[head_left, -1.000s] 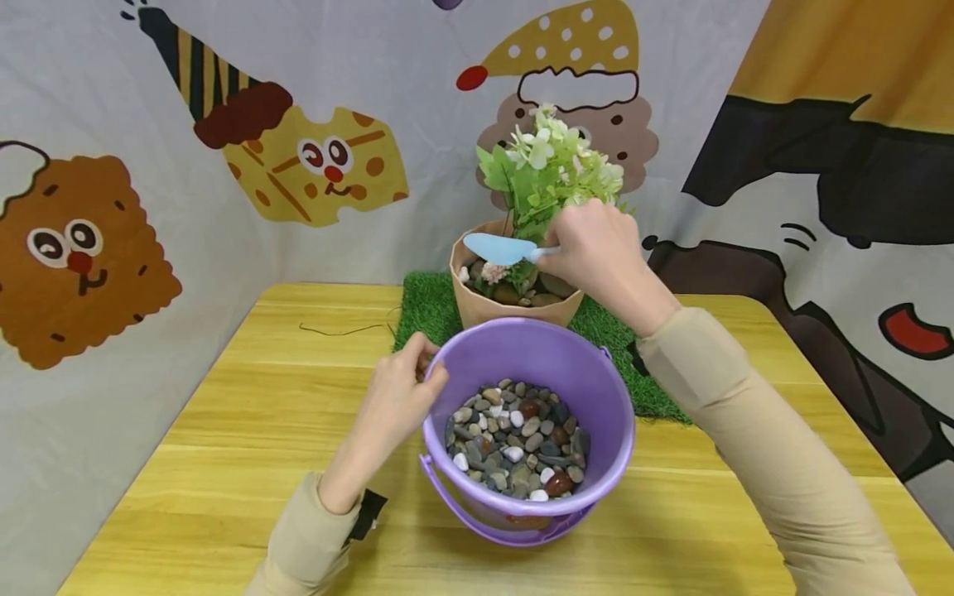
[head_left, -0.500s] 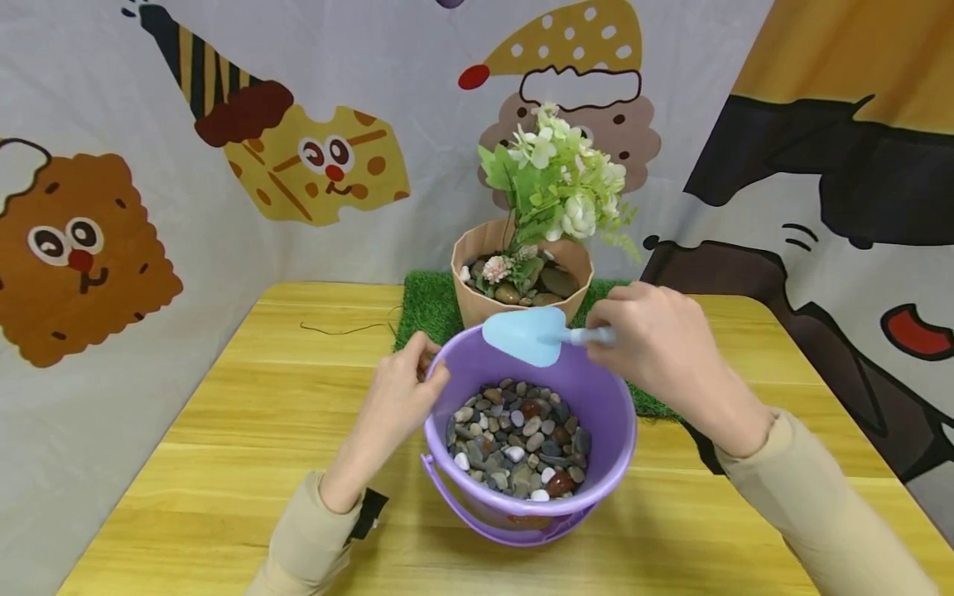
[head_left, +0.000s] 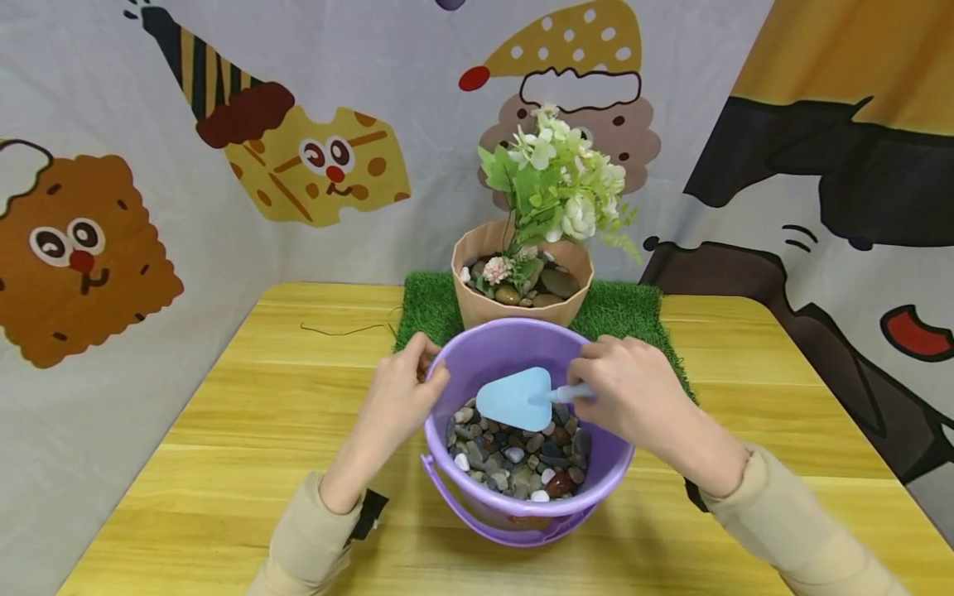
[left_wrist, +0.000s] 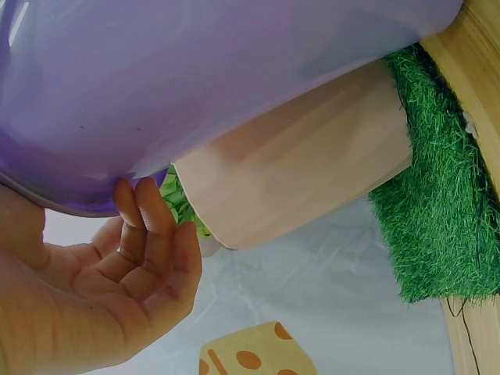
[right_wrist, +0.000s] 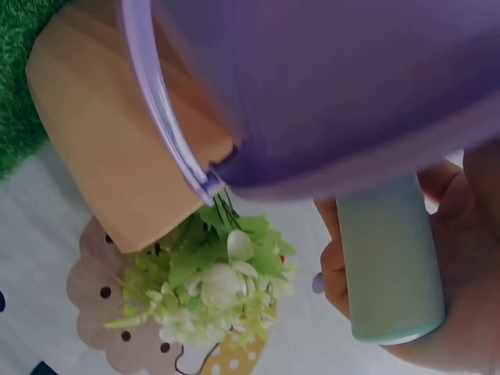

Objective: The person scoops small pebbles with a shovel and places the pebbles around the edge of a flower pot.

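Note:
A purple bucket (head_left: 611, 476) stands on the table with small pebbles (head_left: 514, 454) in its bottom. My left hand (head_left: 395, 393) grips its left rim, thumb on the inside and fingers outside against the wall, as the left wrist view shows. In my right hand (head_left: 633, 401) is a light blue toy trowel (head_left: 517, 400), held by the handle. Its blade hangs inside the bucket over the pebbles; whether it touches them I cannot tell. The right wrist view shows the thick handle (right_wrist: 391, 262) of the trowel in my palm, partly behind the bucket rim.
Just behind the bucket, a peach flower pot (head_left: 514, 313) holds stones and a plant (head_left: 555, 178) with white flowers. It sits on a green turf mat (head_left: 626, 319). A thin dark wire (head_left: 343, 332) lies to the left on the wooden table (head_left: 246, 430).
My right hand has moved from over the flower pot back toward me and down, bringing the trowel into the bucket. The left hand and the bucket have stayed in place.

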Available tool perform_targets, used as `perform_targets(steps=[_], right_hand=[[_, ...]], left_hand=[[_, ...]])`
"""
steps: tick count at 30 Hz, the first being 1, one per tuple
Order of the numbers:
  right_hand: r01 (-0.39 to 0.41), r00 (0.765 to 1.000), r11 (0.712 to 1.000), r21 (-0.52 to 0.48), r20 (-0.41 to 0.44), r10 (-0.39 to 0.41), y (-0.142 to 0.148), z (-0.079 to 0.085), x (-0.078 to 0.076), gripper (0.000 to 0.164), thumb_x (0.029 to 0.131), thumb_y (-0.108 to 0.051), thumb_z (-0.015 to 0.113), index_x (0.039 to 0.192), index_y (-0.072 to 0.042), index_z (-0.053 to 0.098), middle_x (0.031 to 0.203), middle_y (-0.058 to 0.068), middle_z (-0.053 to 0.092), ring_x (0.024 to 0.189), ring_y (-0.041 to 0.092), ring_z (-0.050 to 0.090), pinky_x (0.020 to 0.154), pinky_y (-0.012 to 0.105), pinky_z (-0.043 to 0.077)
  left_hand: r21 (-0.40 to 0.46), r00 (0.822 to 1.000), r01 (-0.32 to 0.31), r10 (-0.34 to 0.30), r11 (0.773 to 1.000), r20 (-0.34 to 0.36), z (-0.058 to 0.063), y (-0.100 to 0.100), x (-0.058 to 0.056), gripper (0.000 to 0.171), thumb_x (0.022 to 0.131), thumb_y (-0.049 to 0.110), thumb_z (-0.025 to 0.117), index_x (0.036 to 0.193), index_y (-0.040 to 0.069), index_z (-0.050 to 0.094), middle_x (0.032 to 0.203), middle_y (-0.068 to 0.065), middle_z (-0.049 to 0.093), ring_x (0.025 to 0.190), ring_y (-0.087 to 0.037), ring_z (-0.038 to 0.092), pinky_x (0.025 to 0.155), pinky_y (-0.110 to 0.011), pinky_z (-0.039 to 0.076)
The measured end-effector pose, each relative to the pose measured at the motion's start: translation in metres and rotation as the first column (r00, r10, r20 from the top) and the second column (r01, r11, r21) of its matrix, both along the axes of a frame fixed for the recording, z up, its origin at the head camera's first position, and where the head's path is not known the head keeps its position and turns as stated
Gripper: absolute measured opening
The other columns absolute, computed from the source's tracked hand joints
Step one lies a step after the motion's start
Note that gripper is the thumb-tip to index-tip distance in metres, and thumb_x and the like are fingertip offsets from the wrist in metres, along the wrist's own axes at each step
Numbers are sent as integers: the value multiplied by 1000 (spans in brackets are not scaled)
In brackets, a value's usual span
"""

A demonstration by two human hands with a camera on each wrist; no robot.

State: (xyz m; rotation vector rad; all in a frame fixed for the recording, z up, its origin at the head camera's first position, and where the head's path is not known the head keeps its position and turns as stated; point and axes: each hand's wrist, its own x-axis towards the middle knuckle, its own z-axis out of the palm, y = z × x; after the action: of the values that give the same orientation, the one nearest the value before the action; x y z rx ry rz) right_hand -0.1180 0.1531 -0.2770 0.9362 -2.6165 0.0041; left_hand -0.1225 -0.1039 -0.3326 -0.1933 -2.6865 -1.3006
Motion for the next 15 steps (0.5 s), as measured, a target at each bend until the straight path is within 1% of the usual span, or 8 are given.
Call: perform_targets(steps=[6, 10, 15], right_hand=[[-33, 999, 999, 39, 3, 32, -2, -9, 1, 16, 59, -13, 77, 65, -20, 64, 64, -8, 54, 60, 11, 48, 53, 26, 38], [-43, 999, 997, 57, 4, 42, -4, -12, 2, 18, 58, -16, 79, 65, -20, 63, 63, -8, 53, 60, 11, 48, 54, 25, 39], [-61, 998, 996, 66, -19, 62, -5, -15, 2, 19, 58, -17, 80, 64, -20, 62, 62, -8, 51, 61, 12, 46, 54, 25, 39]], left_hand=[[10, 1000, 4, -4, 1000, 13, -1, 0, -1, 14, 85, 10, 56, 98, 5, 58, 78, -9, 64, 63, -15, 59, 48, -19, 51], [4, 1000, 0, 0, 1000, 5, -1, 0, -1, 13, 86, 11, 57, 98, 5, 58, 77, -8, 64, 62, -15, 57, 48, -20, 50], [10, 1000, 2, -2, 1000, 2, -2, -1, -1, 13, 85, 10, 57, 97, 5, 58, 77, -8, 63, 62, -15, 56, 47, -20, 49]])
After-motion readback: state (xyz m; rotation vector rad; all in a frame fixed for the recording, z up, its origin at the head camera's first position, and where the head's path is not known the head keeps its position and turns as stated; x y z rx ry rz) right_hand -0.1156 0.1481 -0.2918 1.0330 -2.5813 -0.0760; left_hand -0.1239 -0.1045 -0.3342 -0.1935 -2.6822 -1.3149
